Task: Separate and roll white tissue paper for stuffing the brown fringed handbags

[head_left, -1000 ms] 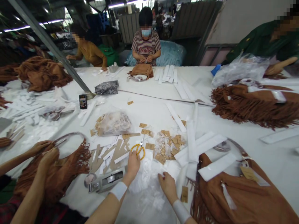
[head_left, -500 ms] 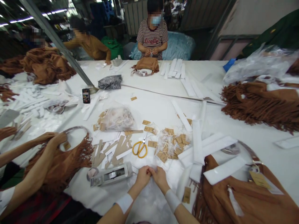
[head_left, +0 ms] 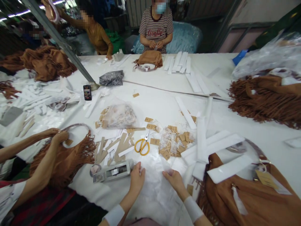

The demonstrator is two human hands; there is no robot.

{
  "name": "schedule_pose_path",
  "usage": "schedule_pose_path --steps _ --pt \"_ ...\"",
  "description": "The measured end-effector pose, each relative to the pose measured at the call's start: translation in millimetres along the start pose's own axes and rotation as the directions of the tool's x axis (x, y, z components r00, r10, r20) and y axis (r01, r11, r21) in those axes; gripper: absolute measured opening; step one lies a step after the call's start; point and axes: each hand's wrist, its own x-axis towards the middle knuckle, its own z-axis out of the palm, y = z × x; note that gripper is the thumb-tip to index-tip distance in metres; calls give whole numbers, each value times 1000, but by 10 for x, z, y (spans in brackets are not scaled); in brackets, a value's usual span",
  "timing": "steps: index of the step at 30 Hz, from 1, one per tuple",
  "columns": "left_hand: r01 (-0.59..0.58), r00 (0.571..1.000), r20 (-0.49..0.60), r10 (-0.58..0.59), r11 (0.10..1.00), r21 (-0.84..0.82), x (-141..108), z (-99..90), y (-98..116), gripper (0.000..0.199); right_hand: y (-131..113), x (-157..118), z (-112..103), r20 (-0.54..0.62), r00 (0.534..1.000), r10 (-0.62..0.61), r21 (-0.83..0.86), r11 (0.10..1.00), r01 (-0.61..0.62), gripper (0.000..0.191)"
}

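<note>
While left hand (head_left: 137, 179) half-curls, right hand (head_left: 174, 180) touches clear plastic (head_left: 154, 180).

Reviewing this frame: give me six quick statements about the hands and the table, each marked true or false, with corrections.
1. The yellow-handled scissors lie on the table. True.
2. The left hand is beside the tape dispenser. True.
3. The left hand holds the scissors. False: they lie beyond it, untouched.
4. Thin plastic lies between the hands. True.
5. The right hand is nearer the dispenser. False: the left is.
6. The scissors are shut inside the dispenser. False: they lie apart.
</note>
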Motion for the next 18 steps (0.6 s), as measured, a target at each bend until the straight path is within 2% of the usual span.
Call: schedule_pose_path --steps 4,9,14,18 --pt "0 999 -33 5 992 128 265 154 150 46 -61 69 11 -50 999 20 -75 997 -23 32" --pt "36 999 -28 -31 980 194 427 223 210 41 -322 307 135 -25 1000 14 -83 996 -16 27" --pt "50 999 -9 -50 985 167 486 317 246 30 -613 588 327 14 998 -56 -48 997 57 28" --pt "40 998 36 -43 996 81 529 417 323 22 -737 721 445 19 992 -126 -28 992 127 34"
